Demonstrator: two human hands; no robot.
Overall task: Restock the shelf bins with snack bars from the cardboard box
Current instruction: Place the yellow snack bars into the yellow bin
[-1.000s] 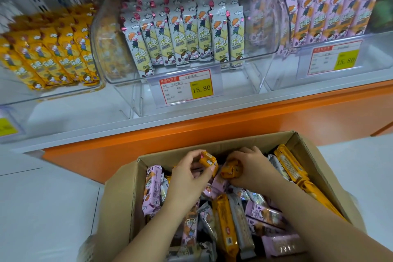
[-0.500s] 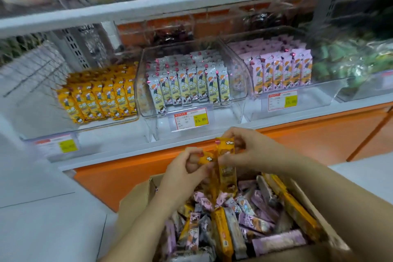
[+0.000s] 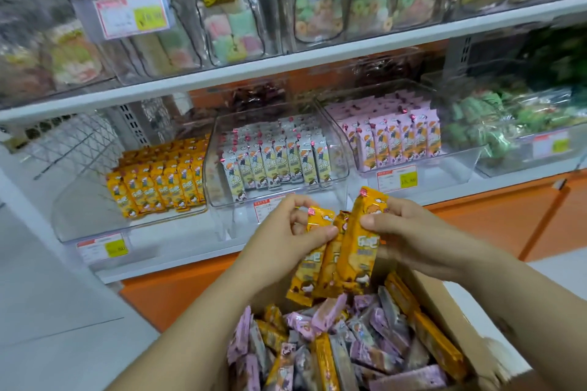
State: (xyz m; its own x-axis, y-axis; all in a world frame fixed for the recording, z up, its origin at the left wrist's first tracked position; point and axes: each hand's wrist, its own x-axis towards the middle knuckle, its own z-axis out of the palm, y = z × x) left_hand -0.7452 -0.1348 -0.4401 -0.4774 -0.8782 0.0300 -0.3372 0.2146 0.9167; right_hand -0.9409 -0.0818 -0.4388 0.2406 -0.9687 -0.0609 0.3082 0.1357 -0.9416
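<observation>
Where both hands meet above the cardboard box, three orange snack bars hang upright, fanned together: long, flat, glossy foil wrappers with crimped ends.

Left hand: fingers curled, pinching the left-side bars near their tops.

Right hand: fingers curled, pinching the tallest bar near its top.

Box: brown, matt card, open, heaped with loose bars in pink, grey and orange.

Shelf beyond: clear hard plastic bins. The left bin holds orange bars, the middle bin grey, the right bin pink, all standing in rows.
</observation>
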